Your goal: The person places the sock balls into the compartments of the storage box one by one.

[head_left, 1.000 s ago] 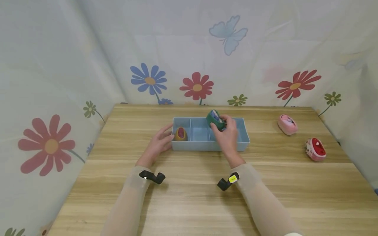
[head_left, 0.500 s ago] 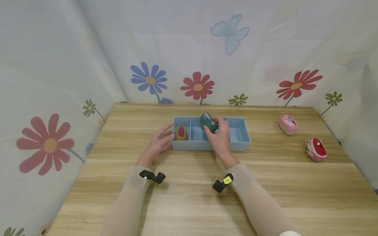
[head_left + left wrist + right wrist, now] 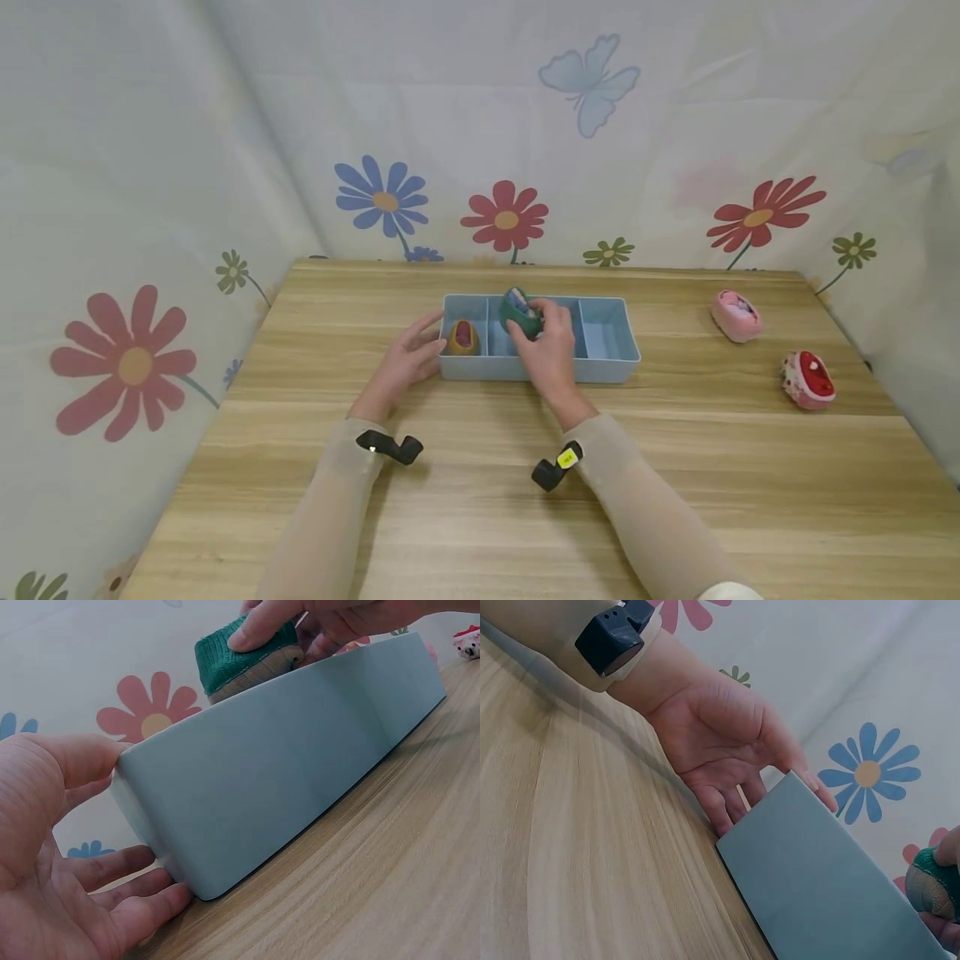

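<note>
In the head view a light blue divided box (image 3: 540, 370) stands on the table. My right hand (image 3: 551, 346) grips a green rolled-up sock (image 3: 516, 320) over the second compartment from the left. The left wrist view shows the sock's ribbed green top and beige underside (image 3: 259, 673) just above the box rim. Against the box's left end rests my left hand (image 3: 405, 360), its thumb at the top corner and fingertips touching the end wall. A mustard rolled-up sock (image 3: 463, 340) with a dark red middle sits in the leftmost compartment.
To the right of the box lie a pink rolled-up sock (image 3: 737, 317) and, nearer, a pink and red one (image 3: 810, 380). The wooden table (image 3: 465, 500) meets a flower-printed cloth (image 3: 450, 100) at its back edge.
My right hand has carried the green sock leftward and slightly down, from over the third compartment to the second. The left hand has stayed at the box's end.
</note>
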`<action>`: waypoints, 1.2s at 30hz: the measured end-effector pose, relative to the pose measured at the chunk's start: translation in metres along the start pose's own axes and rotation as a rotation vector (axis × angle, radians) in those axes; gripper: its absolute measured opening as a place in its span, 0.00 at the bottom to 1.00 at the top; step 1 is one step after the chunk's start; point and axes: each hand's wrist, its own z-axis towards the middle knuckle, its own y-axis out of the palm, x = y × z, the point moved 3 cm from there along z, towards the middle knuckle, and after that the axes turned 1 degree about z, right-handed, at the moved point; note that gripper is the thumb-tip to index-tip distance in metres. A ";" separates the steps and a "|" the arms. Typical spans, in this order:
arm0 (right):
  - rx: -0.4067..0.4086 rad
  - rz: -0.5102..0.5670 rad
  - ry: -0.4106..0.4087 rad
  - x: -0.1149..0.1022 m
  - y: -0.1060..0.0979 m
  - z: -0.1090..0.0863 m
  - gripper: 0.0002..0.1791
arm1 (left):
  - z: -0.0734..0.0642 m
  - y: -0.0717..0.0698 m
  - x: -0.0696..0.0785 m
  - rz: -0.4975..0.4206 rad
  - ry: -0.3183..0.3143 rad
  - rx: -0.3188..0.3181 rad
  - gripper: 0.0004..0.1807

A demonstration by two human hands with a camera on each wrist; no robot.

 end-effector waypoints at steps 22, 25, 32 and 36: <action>-0.068 0.047 -0.098 -0.001 -0.003 0.001 0.24 | 0.000 0.002 0.001 -0.002 0.003 0.003 0.32; -0.049 0.032 -0.100 0.000 -0.006 0.002 0.24 | 0.000 0.003 0.002 -0.010 -0.001 0.005 0.31; -0.008 0.062 -0.118 0.005 -0.016 0.005 0.20 | 0.002 0.002 0.002 -0.025 -0.015 -0.009 0.31; 0.002 0.068 -0.121 0.008 -0.022 0.006 0.19 | 0.002 0.002 0.002 -0.037 -0.020 -0.030 0.32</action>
